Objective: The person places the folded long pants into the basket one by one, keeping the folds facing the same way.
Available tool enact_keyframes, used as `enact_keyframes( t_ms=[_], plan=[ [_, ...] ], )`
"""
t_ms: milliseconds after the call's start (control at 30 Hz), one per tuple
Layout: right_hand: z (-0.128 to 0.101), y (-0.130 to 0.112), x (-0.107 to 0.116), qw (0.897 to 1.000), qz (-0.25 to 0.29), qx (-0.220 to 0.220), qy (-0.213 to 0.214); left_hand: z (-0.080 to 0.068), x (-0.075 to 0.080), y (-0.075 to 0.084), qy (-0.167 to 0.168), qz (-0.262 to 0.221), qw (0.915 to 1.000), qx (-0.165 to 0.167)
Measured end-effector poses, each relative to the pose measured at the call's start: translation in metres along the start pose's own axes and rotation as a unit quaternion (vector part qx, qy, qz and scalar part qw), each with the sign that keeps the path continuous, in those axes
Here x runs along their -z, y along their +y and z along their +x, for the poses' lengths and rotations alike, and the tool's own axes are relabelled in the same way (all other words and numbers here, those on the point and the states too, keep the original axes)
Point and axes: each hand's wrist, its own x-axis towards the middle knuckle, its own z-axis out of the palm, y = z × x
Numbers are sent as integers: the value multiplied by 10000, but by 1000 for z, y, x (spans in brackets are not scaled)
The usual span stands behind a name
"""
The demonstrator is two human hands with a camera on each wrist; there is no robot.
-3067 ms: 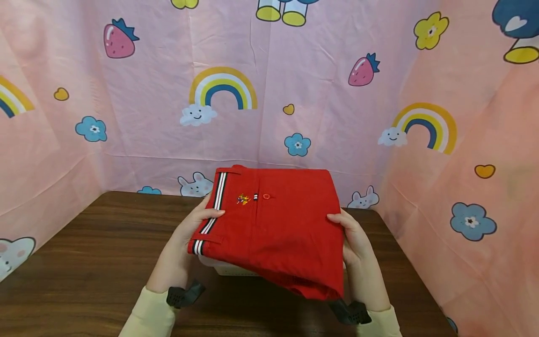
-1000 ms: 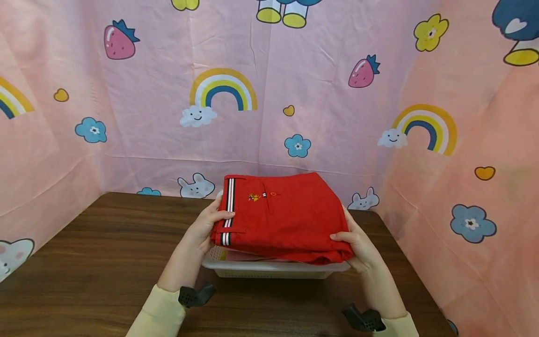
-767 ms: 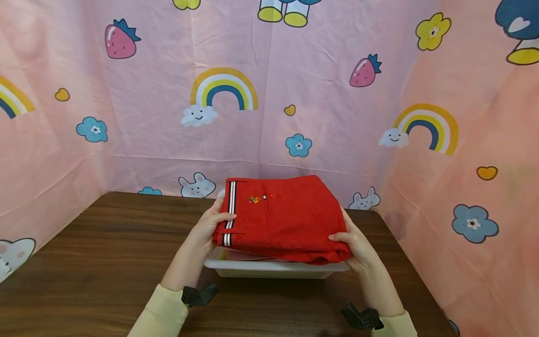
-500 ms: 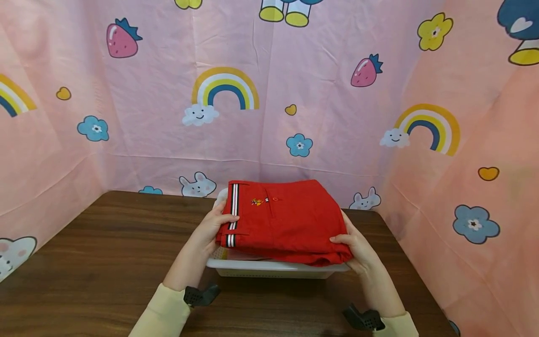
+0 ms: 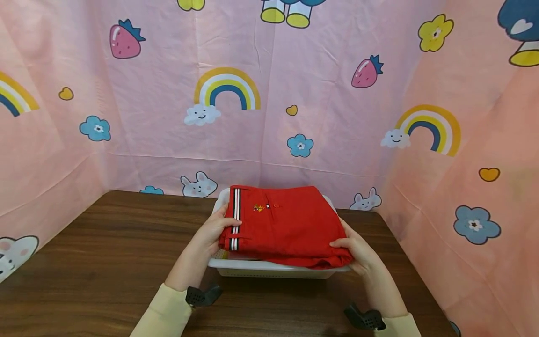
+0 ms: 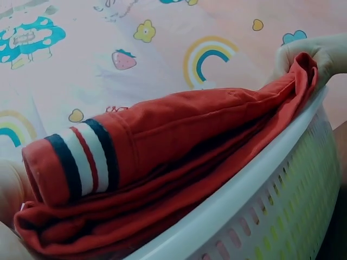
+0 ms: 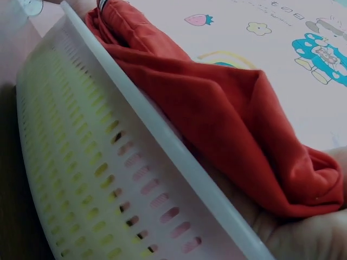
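Folded red pants point(image 5: 290, 224) with a striped waistband, a button and a small embroidered patch lie level over a white plastic basket point(image 5: 278, 266). My left hand point(image 5: 212, 230) grips the waistband end, its thumb on top. At the opposite end my right hand point(image 5: 357, 247) holds the folded edge, thumb above and fingers beneath. In the left wrist view the layers of the pants point(image 6: 179, 124) bulge just above the basket rim point(image 6: 227, 208). The right wrist view has the pants point(image 7: 200, 97) partly inside the rim and the right palm point(image 7: 309, 238) under the fold.
Pink and yellow things show through the slots of the basket wall point(image 7: 81, 141). The basket stands on a dark wooden table point(image 5: 105, 262). A pink patterned cloth point(image 5: 269, 154) hangs at the back and on both sides.
Both hands have lowered the pants from a tilted hold in front of the basket to a flatter one over it, and shifted them slightly right. More of the basket rim now shows.
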Motion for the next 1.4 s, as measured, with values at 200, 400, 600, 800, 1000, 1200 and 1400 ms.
enact_keyframes(
  t_ms=[200,400,600,800,1000,1200,1400],
  plan=[
    [-2,-1,1,9993,-286,-224,-49,0,-1,-1,204,267,9994,109],
    [-6,-5,1,9963,-793,-318,59,1,-4,0,415,596,9973,66],
    [-11,-13,0,9847,-1700,-345,187,2,-10,0,724,1490,9859,-220],
    [-16,-14,6,9725,-2316,-236,88,1,-12,-5,794,2197,9721,-198],
    [-19,-10,9,9652,-2610,-125,-111,-1,-12,-7,743,2623,9619,-202],
    [-18,-8,13,9482,-3123,322,-472,-1,-10,-7,709,3081,9480,-364],
    [-19,-10,16,9397,-3303,494,-738,2,-10,-7,710,3354,9384,-438]
  ],
)
